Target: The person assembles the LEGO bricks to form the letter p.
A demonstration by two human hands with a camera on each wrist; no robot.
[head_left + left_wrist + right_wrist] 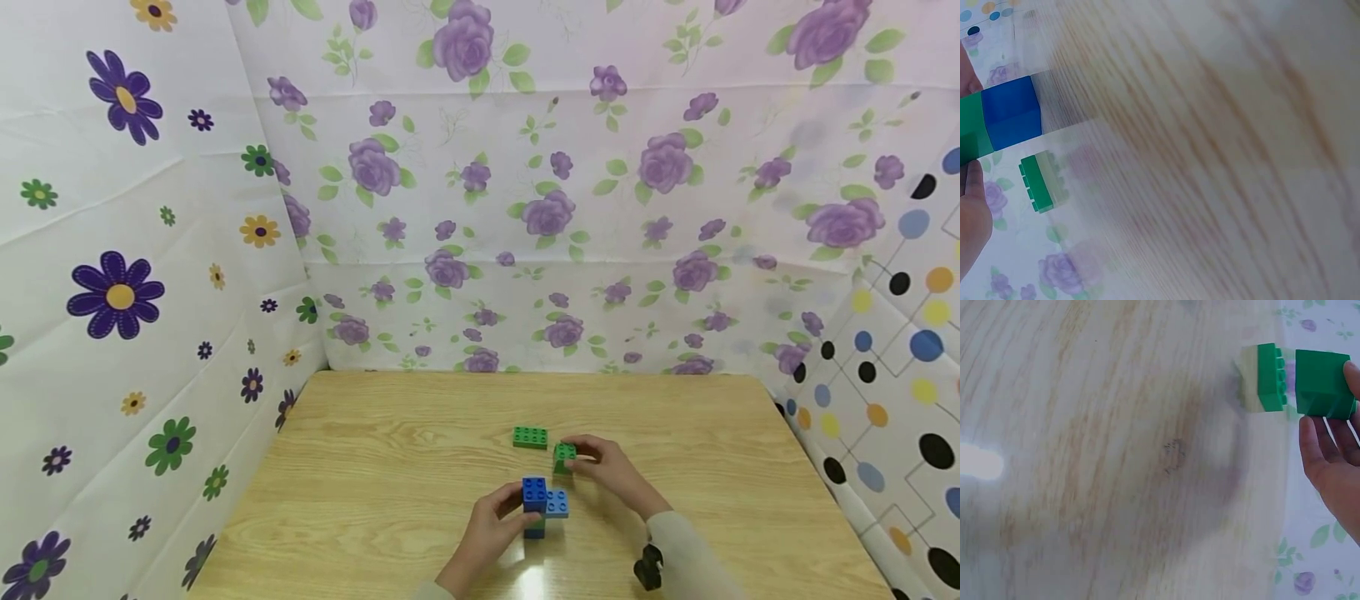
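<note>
In the head view my left hand (489, 528) grips a small stack of toy building bricks with fingers behind and thumb in front. A dark blue brick (534, 490) tops the stack, with green just visible under it and blue at the bottom. A light blue brick (557, 503) juts from its right side. Up and to the right, my right hand (611, 468) pinches a green brick (566, 454) between thumb and fingers. That green brick (1321, 384) appears lifted off the table in the right wrist view. The left wrist view shows the stack's blue bottom brick (1013, 112).
A flat green brick (530, 437) lies on the wooden table (375, 467) just beyond the hands. Near the right forearm is a black object (648, 568) of unclear kind. Patterned cloth walls (517, 250) rise at the table's back and both sides.
</note>
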